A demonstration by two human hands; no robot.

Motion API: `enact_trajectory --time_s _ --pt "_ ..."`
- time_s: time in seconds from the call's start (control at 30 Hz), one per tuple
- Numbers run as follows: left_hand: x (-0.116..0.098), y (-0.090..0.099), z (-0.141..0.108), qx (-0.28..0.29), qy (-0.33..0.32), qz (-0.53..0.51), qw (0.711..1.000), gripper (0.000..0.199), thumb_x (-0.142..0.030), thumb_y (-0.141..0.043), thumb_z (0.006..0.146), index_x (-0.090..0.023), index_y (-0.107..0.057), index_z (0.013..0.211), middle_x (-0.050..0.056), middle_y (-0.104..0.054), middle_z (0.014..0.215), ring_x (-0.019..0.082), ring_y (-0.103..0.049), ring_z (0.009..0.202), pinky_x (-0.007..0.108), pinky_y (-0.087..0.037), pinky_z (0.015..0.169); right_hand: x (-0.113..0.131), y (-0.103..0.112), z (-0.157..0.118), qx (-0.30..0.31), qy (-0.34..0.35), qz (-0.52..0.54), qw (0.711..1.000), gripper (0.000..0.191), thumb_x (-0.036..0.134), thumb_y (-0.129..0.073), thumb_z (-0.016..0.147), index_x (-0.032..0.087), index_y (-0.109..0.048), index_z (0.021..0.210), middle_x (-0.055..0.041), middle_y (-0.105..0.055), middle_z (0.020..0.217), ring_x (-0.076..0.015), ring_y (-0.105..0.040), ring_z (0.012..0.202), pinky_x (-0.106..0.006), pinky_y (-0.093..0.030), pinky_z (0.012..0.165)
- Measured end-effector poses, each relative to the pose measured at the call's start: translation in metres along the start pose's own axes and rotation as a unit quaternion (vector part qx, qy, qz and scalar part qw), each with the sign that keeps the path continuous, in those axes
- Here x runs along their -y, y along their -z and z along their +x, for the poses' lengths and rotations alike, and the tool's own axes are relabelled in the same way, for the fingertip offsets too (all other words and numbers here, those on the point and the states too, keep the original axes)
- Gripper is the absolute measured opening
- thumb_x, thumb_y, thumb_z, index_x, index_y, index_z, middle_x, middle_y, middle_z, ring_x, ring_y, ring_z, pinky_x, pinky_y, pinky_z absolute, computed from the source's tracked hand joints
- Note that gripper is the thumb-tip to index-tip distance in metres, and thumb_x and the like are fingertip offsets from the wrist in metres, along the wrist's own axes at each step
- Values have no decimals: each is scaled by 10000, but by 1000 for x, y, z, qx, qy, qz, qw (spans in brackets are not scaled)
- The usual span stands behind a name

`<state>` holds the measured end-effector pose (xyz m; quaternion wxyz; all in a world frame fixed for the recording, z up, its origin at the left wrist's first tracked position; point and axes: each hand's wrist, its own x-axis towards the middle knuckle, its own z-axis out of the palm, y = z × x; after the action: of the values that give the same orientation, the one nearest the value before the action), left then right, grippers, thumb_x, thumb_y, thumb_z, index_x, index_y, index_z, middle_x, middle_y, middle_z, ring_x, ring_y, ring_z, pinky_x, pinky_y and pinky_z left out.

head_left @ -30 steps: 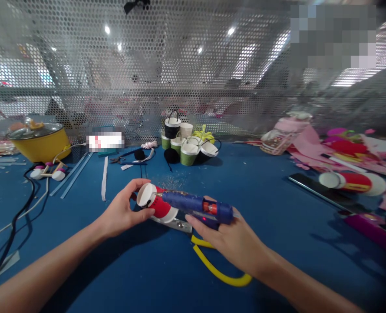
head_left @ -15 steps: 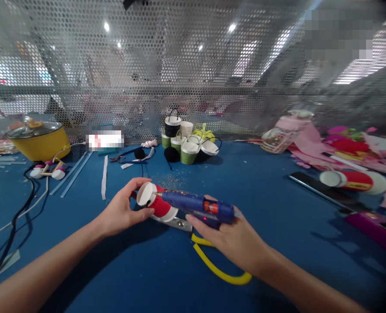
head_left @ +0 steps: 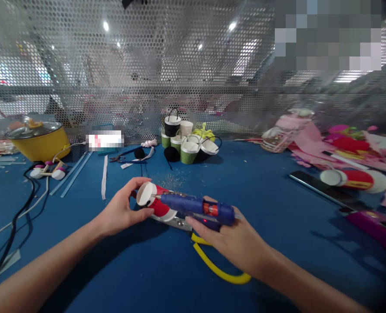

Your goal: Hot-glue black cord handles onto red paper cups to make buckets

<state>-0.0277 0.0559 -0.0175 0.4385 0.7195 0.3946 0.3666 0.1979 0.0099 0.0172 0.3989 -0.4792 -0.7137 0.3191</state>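
Observation:
My left hand is closed round a small red and white paper cup, thumb below and fingers above, with the cup tilted on its side. In my right hand is a blue glue gun, pointing left, a small red light glowing on it. Its metal tip is at the cup's white rim, but whether they touch I cannot tell. Beneath the cup and the gun lie scissors with yellow handles, their blades partly hidden by the cup.
Small green, black and white cups stand at the back centre. Pliers lie left of them. A yellow pot and cables are at the left. Pink sheets, a white-capped red bottle and a phone-like black slab are at the right.
The glue gun has shifted very slightly to the left and down at the cup's rim. Both hands keep their holds.

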Motion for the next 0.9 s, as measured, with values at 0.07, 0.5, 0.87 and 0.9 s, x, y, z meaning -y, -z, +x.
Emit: enact_trajectory --time_s 0.07,0.5,0.87,0.9 --pt "1 0 0 4 -7 -14 1000 506 -222 -652 690 -192 -400 1128 63 -540 1021 185 -519 892 355 -423 818 -6 2 -1 3 33 -34 999 89 308 -639 653 258 -683 711 -18 -663 615 -230 -642 681 -339 -516 607" --pt "1 0 1 5 -8 -31 999 518 -223 -668 679 -198 -402 1124 61 -530 1036 183 -508 890 363 -406 826 -6 5 -3 37 105 -171 979 189 313 -485 811 231 -654 835 -25 -679 681 -214 -659 724 -316 -562 617" --pt "2 -1 0 19 -22 -46 999 521 -211 -662 686 -195 -396 1134 72 -519 1058 193 -503 921 365 -404 825 -23 12 0 34 171 -241 955 272 181 -460 763 232 -703 876 -66 -679 681 -296 -654 811 -518 -504 759" --pt "3 -1 0 19 -23 -45 999 523 -211 -664 685 -196 -397 1134 69 -518 1055 192 -502 919 365 -404 826 -24 12 -1 37 180 -253 950 294 165 -442 764 230 -706 877 -71 -679 670 -305 -654 812 -540 -491 761"
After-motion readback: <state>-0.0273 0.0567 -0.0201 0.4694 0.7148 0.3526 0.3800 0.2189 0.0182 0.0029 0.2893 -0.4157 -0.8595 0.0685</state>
